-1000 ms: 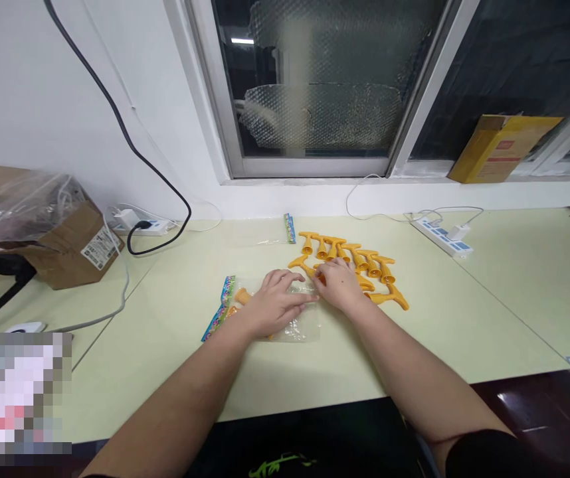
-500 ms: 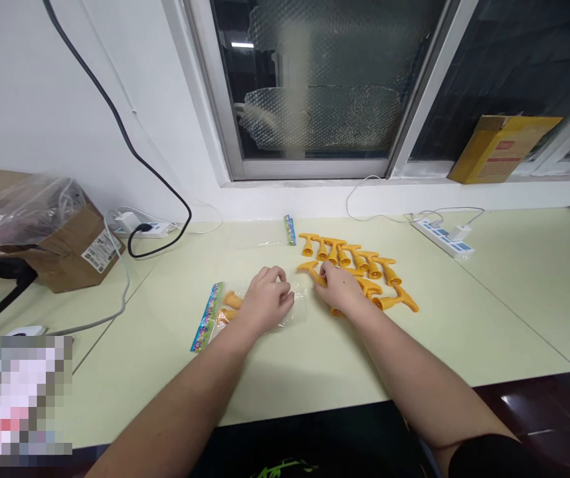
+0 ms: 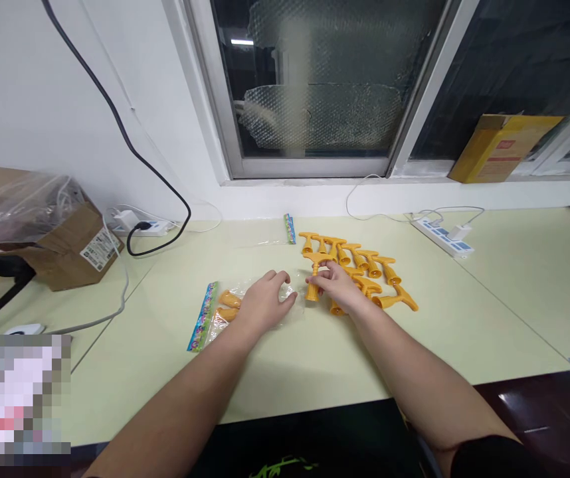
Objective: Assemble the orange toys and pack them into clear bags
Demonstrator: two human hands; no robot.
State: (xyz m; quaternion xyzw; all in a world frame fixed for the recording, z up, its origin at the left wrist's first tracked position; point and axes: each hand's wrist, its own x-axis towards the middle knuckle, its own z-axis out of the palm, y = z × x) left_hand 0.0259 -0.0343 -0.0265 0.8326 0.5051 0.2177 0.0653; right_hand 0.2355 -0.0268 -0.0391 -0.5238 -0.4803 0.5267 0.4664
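Note:
In the head view, my right hand pinches a yellow T-shaped plastic piece, its crossbar up and its flared end down. Beside it, several matching yellow pieces lie in rows on the table. My left hand rests over a clear plastic bag with thumb and fingers apart. The bag carries a colourful printed header at its left end. Two yellow pieces show inside it, partly hidden by my left hand.
Another clear bag with a printed header lies near the wall. A power strip stands at the right, a second one at the left. A brown cardboard box sits far left, and a yellow carton leans on the window.
My right hand has lifted the yellow piece and turned it upright, clear of the others. My left thumb and fingers have spread wider over the bag.

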